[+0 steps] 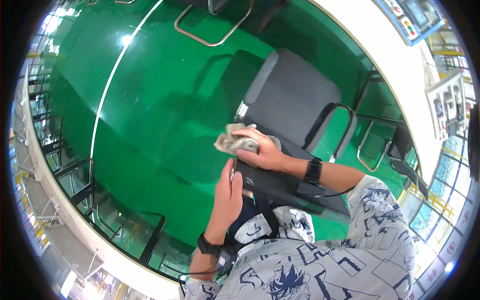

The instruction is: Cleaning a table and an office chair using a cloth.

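A crumpled grey-beige rag (231, 142) is bunched under my right hand (262, 150), whose fingers are closed round it. The rag lies at the far left corner of a dark chair backrest (280, 184). My left hand (229, 195) pinches the left edge of that backrest near a shiny metal tube, just below the rag. The backrest belongs to a chair with a grey padded seat (297, 97), which extends beyond it. Part of the backrest is hidden by my right forearm.
Glossy green floor (145, 105) with a white line surrounds the chair. Another chair's metal leg frame (212, 44) stands beyond. On the right runs a white table (372, 37) bearing a blue-framed device (412, 20). More dark chairs (155, 235) line the left side.
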Action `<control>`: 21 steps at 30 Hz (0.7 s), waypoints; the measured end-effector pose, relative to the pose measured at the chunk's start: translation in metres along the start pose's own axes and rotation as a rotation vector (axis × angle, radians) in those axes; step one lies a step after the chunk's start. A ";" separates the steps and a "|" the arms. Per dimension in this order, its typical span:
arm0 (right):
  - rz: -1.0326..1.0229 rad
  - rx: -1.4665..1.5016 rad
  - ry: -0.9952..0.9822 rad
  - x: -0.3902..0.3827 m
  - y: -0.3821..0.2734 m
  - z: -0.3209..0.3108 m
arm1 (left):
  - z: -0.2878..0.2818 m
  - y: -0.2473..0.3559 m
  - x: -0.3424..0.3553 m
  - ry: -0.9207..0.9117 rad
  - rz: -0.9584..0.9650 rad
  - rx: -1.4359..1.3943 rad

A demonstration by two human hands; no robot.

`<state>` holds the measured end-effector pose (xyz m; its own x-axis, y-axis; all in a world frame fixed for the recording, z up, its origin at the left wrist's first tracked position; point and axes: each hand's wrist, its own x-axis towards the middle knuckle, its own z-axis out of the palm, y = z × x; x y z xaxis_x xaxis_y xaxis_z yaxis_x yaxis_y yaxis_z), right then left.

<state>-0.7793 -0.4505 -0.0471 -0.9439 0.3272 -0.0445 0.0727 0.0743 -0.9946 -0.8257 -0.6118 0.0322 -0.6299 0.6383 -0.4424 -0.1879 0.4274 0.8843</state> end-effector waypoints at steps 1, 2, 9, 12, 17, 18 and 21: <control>-0.019 -0.083 -0.044 0.017 0.018 0.001 | -0.001 -0.004 -0.002 0.022 0.059 0.114; -0.027 -0.159 -0.080 0.029 0.040 0.003 | -0.002 0.000 -0.005 0.026 0.035 0.132; 0.259 -0.048 0.033 0.044 0.149 -0.017 | -0.014 0.030 -0.006 -0.102 -0.115 0.037; 0.315 -0.077 0.152 0.018 0.153 -0.034 | -0.010 0.037 -0.003 -0.080 -0.277 -0.120; 0.683 -0.141 0.001 -0.073 0.143 -0.089 | -0.010 0.014 0.002 -0.038 -0.196 -0.116; 0.707 -0.181 -0.018 -0.094 0.134 -0.102 | -0.011 0.013 0.003 -0.041 -0.186 -0.047; 0.866 -0.173 -0.153 -0.172 0.105 -0.141 | -0.001 0.017 0.015 0.026 -0.273 -0.060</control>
<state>-0.5639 -0.3659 -0.1306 -0.5674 0.2062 -0.7972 0.8153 0.0050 -0.5790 -0.8394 -0.5955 0.0411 -0.5688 0.4882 -0.6619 -0.3965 0.5423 0.7407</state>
